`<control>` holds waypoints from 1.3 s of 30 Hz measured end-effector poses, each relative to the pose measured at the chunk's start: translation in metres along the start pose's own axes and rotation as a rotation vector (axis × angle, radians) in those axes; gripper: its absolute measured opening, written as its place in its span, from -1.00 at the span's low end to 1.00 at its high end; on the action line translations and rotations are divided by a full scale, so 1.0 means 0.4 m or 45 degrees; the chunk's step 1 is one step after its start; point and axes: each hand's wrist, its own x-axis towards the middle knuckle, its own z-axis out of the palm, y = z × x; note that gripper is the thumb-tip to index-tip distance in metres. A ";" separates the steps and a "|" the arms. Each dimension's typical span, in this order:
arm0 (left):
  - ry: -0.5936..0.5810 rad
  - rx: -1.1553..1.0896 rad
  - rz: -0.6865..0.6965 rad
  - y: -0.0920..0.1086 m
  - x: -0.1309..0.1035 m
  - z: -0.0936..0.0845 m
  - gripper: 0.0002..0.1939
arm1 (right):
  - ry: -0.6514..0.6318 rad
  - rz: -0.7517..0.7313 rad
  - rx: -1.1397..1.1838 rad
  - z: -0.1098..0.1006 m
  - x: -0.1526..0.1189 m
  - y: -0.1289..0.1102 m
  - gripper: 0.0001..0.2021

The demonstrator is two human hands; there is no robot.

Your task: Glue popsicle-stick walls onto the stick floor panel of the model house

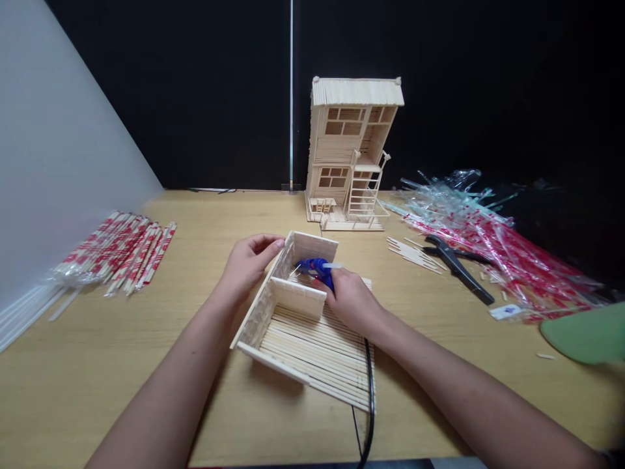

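My right hand point(349, 299) is wrapped around a blue hot glue gun point(315, 266), its nozzle pointing left into the far compartment of a wooden stick model point(312, 345). This model has a slatted floor, low walls and a divider point(300, 296); a black cord runs down from the gun across its right edge. At the far left corner, my left hand point(249, 264) grips the model's wall, thumb at the top edge and the other fingers partly hidden. Where the nozzle meets the wood is too small to make out.
A two-storey stick house point(349, 156) stands at the back. Wrapped chopsticks point(131, 251) and clear glue sticks point(29, 312) lie left. On the right are loose sticks point(415, 254), a black-handled tool point(459, 267), red and clear wrappers point(502, 254) and a green object point(586, 332).
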 end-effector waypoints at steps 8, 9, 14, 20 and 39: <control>0.021 0.021 -0.018 0.008 -0.003 0.002 -0.57 | 0.048 0.013 0.034 -0.010 0.000 -0.001 -0.72; 0.029 0.034 -0.018 0.012 -0.005 0.003 -0.57 | 0.045 0.015 0.040 -0.015 -0.001 -0.002 -0.72; 0.038 0.095 -0.045 0.028 -0.015 0.007 -0.49 | 0.003 0.077 0.000 -0.042 -0.021 0.000 -0.66; 0.032 0.076 -0.027 0.014 -0.023 0.001 -0.47 | -0.053 0.095 0.202 -0.137 -0.061 0.059 -0.74; 0.024 -0.039 -0.026 0.017 -0.024 0.011 -0.39 | -0.055 0.813 1.058 -0.162 -0.225 0.324 -0.51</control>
